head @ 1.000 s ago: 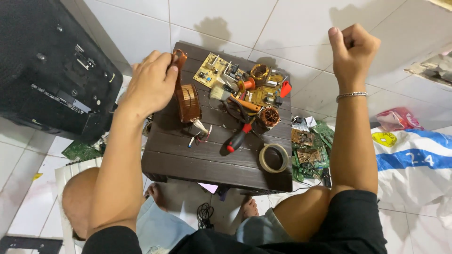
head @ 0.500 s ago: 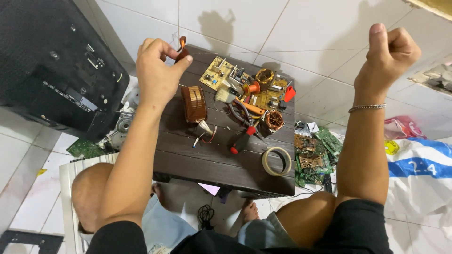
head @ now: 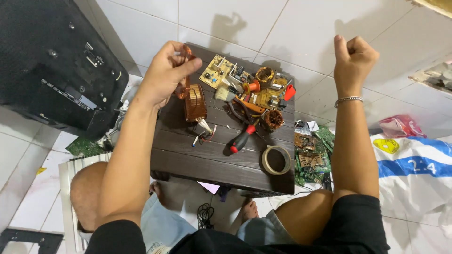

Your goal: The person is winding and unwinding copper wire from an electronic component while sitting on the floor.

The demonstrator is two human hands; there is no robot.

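- Pinched between thumb and fingers of the left hand [head: 162,75] is a strand of copper wire [head: 184,70], running down to the copper coil [head: 194,102] standing on the dark wooden table [head: 207,160].
- Right hand [head: 355,59] is up in the air off the table's right side, curled into a tight fist with the thumb sticking up. Can't tell if there's anything inside it.
- Coil sits near the table's left edge, with a few loose wire leads [head: 203,134] just in front of it.
- Also on the table: a yellow circuit board [head: 219,70], a red-and-black screwdriver [head: 242,138], and a roll of tape [head: 276,160] at the near right corner.
- Green circuit boards [head: 308,153] are piled on the floor to the right.
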